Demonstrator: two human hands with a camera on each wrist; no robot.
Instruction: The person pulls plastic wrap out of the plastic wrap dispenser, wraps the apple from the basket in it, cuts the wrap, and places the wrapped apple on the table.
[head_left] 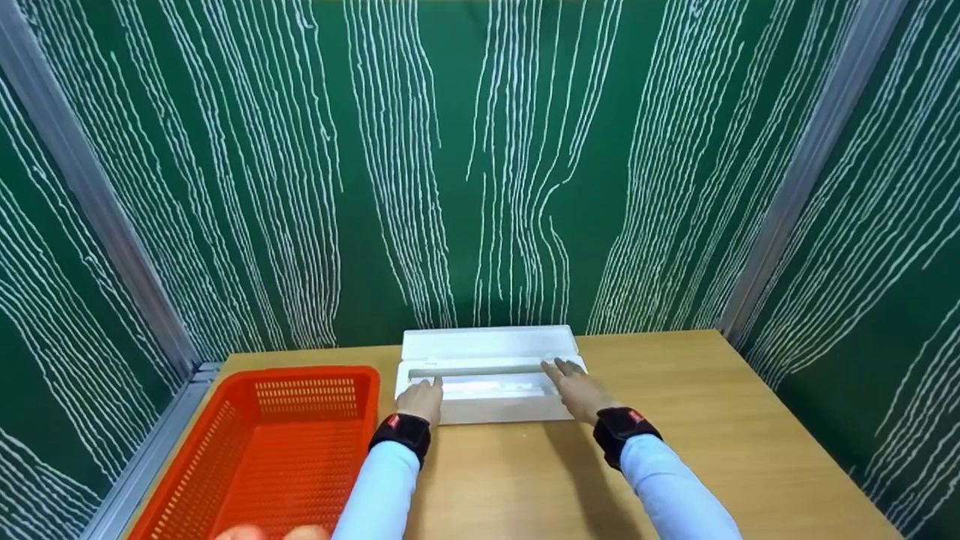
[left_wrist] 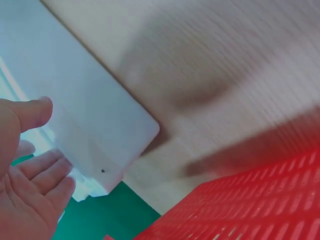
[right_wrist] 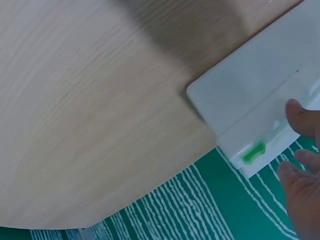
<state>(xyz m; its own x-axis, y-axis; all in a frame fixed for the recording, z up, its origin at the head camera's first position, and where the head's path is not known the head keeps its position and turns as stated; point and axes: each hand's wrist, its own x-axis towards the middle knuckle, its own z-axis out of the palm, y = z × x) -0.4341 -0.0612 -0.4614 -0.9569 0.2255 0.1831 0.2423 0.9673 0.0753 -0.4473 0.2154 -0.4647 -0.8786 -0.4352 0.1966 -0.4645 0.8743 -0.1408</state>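
A long white plastic dispenser box (head_left: 491,409) lies near the back of the table, its lid (head_left: 487,343) tipped back toward the wall. Shiny clear film (head_left: 480,387) shows in its long recess. My left hand (head_left: 421,401) is at the box's left end, thumb and fingers extended around the corner in the left wrist view. At the right end, my right hand (head_left: 579,388) reaches over the rim with fingers fairly straight. A small green piece (right_wrist: 254,152) sits on the box's end in the right wrist view. Neither hand grips anything.
An orange-red plastic basket (head_left: 371,409) stands on the left of the wooden table (head_left: 667,420), close to my left forearm. Round pinkish things (head_left: 241,532) show at its near end. Green panels with white wavy lines (head_left: 390,225) enclose the back and sides.
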